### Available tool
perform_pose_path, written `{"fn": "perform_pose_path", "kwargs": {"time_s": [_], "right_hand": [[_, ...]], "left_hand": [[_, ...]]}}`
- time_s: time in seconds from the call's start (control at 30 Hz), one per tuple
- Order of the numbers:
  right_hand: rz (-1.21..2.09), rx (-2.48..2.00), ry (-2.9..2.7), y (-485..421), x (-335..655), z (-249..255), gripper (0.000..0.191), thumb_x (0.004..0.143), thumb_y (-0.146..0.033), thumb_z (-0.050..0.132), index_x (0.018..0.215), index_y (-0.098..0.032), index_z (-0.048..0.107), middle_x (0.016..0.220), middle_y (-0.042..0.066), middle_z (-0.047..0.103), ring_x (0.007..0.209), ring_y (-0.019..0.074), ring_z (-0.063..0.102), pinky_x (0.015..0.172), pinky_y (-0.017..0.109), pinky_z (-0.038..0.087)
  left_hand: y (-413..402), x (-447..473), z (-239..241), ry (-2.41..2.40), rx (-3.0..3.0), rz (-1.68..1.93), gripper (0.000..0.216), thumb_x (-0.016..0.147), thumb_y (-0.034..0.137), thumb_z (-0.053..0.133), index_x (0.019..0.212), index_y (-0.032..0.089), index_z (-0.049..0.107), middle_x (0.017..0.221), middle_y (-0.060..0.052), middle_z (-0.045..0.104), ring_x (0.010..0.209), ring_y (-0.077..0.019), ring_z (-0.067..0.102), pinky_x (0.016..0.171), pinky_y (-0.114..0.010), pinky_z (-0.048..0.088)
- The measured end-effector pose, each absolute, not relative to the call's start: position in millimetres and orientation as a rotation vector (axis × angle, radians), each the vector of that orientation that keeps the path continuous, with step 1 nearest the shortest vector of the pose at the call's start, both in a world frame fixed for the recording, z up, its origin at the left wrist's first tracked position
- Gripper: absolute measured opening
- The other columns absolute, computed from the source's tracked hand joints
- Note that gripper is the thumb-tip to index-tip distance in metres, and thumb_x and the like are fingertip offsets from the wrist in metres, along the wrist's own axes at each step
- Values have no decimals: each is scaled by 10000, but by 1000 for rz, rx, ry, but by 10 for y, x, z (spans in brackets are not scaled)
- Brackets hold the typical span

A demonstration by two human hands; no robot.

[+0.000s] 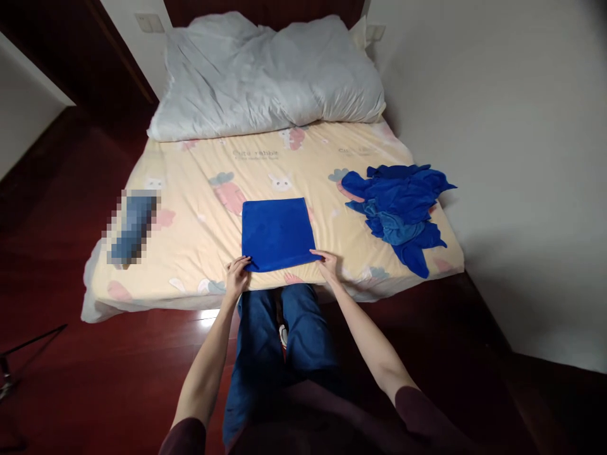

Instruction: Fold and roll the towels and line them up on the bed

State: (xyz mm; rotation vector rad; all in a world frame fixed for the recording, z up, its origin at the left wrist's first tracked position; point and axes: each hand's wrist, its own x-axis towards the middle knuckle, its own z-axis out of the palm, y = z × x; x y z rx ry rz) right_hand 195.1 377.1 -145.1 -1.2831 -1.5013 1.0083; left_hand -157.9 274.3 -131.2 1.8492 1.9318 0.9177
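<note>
A blue square cloth (pixel 277 232) lies flat near the front edge of the bed, its surface fairly smooth. My left hand (pixel 236 275) pinches its near left corner between thumb and fingers. At the near right corner, my right hand (pixel 327 262) grips the cloth in the same way. To the right sits a crumpled heap of blue cloths (pixel 396 202), some lighter than others, apart from both hands.
The bed's yellow patterned sheet (pixel 190 189) carries carrots and rabbits. A folded grey-white quilt (pixel 270 76) lies across the head end. At the left edge is a pixelated blue-grey object (pixel 133 227). A wall (pixel 512 189) rises close on the right.
</note>
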Motion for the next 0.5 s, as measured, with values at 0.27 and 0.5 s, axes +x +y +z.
{"fn": "perform_pose_path", "kwargs": {"time_s": [0.27,0.5], "right_hand": [[1112,-1195,-1532,3777,2019,-1484,506,649,-112,500,1017,-203,834,1203,68,796,1203,241,728,1157,441,529],[1172,-1286,-1389,3770,1991,-1478,341,742,-233,599,1006,-178,808,1036,87,822,1005,246,770,985,405,606]], "left_hand": [[2759,-1586,-1293,1721,1540,1203,253,961,347,478,1041,191,660,1250,-146,751,1276,-250,676,1141,-461,514],[2718,-1589,-1221,1818,1362,1161,308,946,424,533,1050,185,699,1145,-119,789,1095,-248,742,1029,-409,576]]}}
